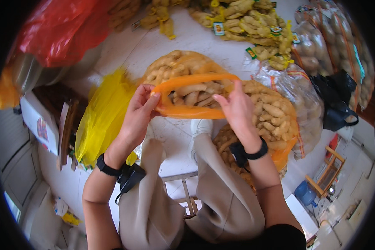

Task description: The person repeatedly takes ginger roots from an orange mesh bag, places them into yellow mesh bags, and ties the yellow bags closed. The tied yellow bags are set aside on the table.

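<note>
Between my hands the mouth of an orange mesh bag [193, 113] is stretched wide, with ginger roots [203, 93] visible through the opening. My left hand [143, 101] pinches the bag's left rim between thumb and fingers. At the right end, my right hand [237, 104] has its fingers at the rim, partly inside the mouth, thumb raised; its grip is partly hidden. Behind it lies a full orange mesh bag of ginger roots [178, 64], and another bulging one [273, 115] stands to the right. Yellow mesh bags [103, 118] hang in a bunch at the left.
Small yellow net bags of ginger with tags [253, 23] are heaped at the back. Clear sacks [309, 112] and a black plastic bag [334, 90] stand at the right. A red plastic bag [65, 31] is at the back left. A wooden chair [326, 172] and blue water bottle [305, 192] are lower right.
</note>
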`<action>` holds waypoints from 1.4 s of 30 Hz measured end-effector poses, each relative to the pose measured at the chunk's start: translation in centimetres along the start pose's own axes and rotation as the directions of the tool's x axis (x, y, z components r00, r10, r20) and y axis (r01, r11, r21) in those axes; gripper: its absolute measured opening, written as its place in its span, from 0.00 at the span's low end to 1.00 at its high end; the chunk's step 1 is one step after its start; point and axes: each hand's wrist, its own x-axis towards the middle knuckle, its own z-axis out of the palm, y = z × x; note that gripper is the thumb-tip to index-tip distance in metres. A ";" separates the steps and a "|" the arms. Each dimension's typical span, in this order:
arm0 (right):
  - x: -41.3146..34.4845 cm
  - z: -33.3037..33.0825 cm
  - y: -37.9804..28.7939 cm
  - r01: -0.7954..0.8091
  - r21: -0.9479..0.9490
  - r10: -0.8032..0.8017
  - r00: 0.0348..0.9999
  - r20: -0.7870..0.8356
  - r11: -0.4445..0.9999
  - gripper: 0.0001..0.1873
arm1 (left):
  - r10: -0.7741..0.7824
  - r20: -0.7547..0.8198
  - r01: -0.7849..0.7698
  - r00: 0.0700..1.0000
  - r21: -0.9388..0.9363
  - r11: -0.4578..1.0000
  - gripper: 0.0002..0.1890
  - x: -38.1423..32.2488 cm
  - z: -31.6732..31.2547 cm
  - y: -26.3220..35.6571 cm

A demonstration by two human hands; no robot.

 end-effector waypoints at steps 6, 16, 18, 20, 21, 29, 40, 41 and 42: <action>3.4 -1.0 0.6 -0.129 0.652 0.033 0.987 0.157 0.747 0.14 | 0.001 0.130 0.006 0.992 -0.047 0.999 0.09 0.5 0.6 0.5; 22.2 5.2 24.8 -0.379 0.033 0.380 0.917 -0.123 0.925 0.27 | 0.061 -0.076 -0.049 0.995 0.146 0.988 0.09 3.9 -1.9 -1.1; 22.6 4.3 19.2 -0.717 0.390 0.677 0.688 0.263 0.578 0.39 | 0.082 -0.084 -0.070 0.993 0.128 0.989 0.09 4.0 -3.4 -0.2; 22.9 4.4 20.2 -0.690 0.541 0.716 0.665 0.212 0.480 0.41 | 0.070 -0.047 -0.066 0.996 0.085 0.994 0.08 4.9 -3.7 0.5; 23.1 5.3 20.7 -0.666 0.612 0.732 0.651 0.199 0.426 0.42 | 0.067 -0.058 -0.062 0.996 0.086 0.994 0.08 5.2 -3.8 0.8; 23.4 5.8 22.0 -0.582 0.273 0.631 0.762 -0.146 0.766 0.35 | 0.021 -0.084 -0.016 0.996 0.065 0.998 0.07 7.2 -3.9 1.5; 23.4 8.6 19.1 -0.681 0.281 0.725 0.683 -0.089 0.676 0.28 | 0.028 -0.066 -0.022 0.997 0.092 0.996 0.07 7.9 -2.9 2.1; 23.2 8.4 18.2 -0.727 0.308 0.772 0.635 -0.039 0.613 0.28 | 0.034 -0.059 -0.028 0.998 0.099 0.995 0.07 7.9 -2.8 2.2; 22.8 8.3 18.3 -0.702 0.473 0.782 0.622 0.043 0.532 0.27 | 0.033 -0.047 -0.028 0.998 0.107 0.994 0.07 7.8 -2.7 2.3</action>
